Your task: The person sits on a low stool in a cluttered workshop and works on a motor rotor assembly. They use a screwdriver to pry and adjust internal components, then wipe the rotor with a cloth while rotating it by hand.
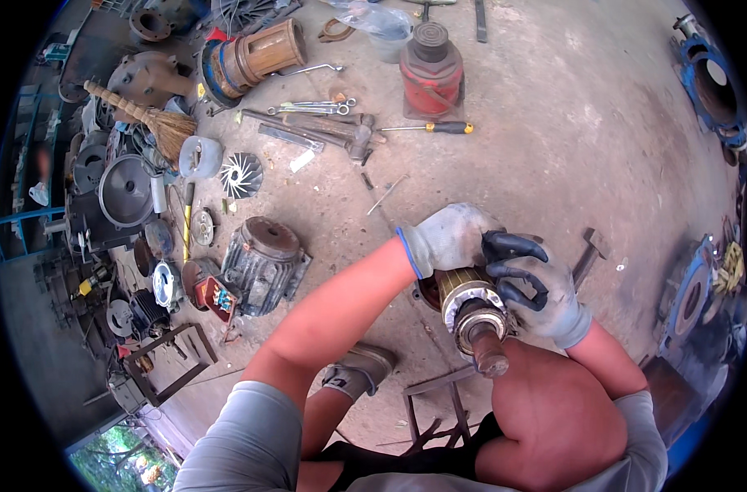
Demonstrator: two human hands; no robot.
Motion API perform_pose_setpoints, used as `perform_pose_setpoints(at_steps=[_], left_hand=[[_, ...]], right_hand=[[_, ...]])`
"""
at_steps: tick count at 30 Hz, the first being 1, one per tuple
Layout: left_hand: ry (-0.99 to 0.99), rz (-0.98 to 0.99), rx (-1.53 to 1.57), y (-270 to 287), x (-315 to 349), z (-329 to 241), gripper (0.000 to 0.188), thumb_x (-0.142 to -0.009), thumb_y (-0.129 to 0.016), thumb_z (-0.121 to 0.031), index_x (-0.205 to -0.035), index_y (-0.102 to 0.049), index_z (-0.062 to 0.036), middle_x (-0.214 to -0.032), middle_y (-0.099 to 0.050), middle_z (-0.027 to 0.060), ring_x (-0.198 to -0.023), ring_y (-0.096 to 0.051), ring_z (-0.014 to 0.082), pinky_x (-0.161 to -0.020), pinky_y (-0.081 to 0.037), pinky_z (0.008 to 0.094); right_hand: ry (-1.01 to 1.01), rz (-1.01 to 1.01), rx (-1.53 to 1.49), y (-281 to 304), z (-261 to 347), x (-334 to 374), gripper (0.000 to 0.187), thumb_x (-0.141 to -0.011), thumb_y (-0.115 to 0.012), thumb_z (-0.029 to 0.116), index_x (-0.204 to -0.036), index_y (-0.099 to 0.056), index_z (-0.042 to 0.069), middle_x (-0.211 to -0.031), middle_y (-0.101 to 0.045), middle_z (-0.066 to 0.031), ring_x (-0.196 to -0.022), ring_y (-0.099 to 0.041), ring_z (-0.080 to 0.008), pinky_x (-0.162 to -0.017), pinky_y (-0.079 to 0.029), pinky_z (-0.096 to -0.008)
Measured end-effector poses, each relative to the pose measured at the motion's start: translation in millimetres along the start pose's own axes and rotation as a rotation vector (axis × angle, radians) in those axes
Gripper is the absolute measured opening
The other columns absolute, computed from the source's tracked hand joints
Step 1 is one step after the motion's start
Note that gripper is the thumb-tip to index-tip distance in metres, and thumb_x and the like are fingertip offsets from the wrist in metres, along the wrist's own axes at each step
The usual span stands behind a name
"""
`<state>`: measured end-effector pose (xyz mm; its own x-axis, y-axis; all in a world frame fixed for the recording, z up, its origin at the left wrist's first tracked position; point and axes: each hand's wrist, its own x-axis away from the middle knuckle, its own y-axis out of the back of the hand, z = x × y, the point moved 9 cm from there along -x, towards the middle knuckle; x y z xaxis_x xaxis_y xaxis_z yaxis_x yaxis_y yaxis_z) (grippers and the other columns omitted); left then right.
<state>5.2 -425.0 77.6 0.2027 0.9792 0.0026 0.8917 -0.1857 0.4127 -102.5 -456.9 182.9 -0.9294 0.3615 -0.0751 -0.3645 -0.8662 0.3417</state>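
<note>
A motor rotor (467, 283) with a bearing (476, 322) and a thick, rust-brown shaft end (490, 358) leans toward me beside my right knee. My left hand (455, 236), in a grey glove with black fingers, is by the rotor's far side, its fingers bent and meeting those of the other hand. My right hand (545, 299), gloved alike, is close against the rotor's right side with fingers curled into a loop. Both hands look closed; whatever is between the fingertips is hidden. Part of a dark flange shows behind the rotor.
A hammer (588, 256) lies right of my hands. Ahead are a red bottle jack (432, 75), a screwdriver (439, 128), wrenches (312, 107) and a sledgehammer (359, 141). At left stand a finned motor housing (263, 264), a fan wheel (241, 175) and a straw broom (156, 123).
</note>
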Motion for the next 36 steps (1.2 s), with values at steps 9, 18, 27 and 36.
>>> perform_pose_setpoints(at_steps=[9,18,27,36], left_hand=[[-0.076,-0.059,-0.041,3.7,-0.7,-4.7,0.032,-0.068,-0.081,-0.015,-0.094,-0.066,-0.0049,-0.091,-0.067,0.02,-0.092,-0.067,0.0455,-0.082,-0.055,0.0506],[0.021,0.149,0.028,2.3,2.9,1.2,0.031,-0.073,-0.081,-0.012,-0.102,-0.074,-0.0027,-0.103,-0.074,0.02,-0.098,-0.072,0.0419,-0.088,-0.057,0.0485],[-0.037,0.072,-0.038,2.5,7.6,8.7,0.021,-0.077,-0.079,-0.016,-0.093,-0.073,-0.0036,-0.1,-0.073,0.0211,-0.096,-0.07,0.0443,-0.089,-0.057,0.0495],[-0.014,0.107,0.15,11.6,6.1,-7.6,0.031,-0.079,-0.076,-0.015,-0.109,-0.077,-0.0041,-0.103,-0.076,0.0213,-0.094,-0.074,0.0393,-0.089,-0.059,0.0466]], right_hand=[[-0.395,-0.194,-0.795,-15.7,-68.1,21.7,0.059,-0.088,-0.08,-0.006,-0.14,-0.053,-0.002,-0.126,-0.068,-0.0095,-0.115,-0.069,-0.02,-0.104,-0.058,-0.0358],[-0.386,-0.122,-0.623,-14.6,-77.2,20.0,0.029,-0.087,-0.075,-0.011,-0.112,-0.064,-0.002,-0.117,-0.071,-0.0142,-0.115,-0.07,-0.0252,-0.104,-0.057,-0.0417],[-0.161,-0.101,-0.401,-25.2,-68.7,5.7,0.034,-0.08,-0.087,-0.006,-0.111,-0.073,0.0,-0.115,-0.073,-0.0146,-0.108,-0.072,-0.0256,-0.098,-0.057,-0.0382],[-0.331,0.101,-0.437,-17.1,-84.3,6.3,0.042,-0.088,-0.082,0.005,-0.13,-0.075,0.003,-0.119,-0.079,-0.01,-0.107,-0.072,-0.0149,-0.099,-0.057,-0.0331]])
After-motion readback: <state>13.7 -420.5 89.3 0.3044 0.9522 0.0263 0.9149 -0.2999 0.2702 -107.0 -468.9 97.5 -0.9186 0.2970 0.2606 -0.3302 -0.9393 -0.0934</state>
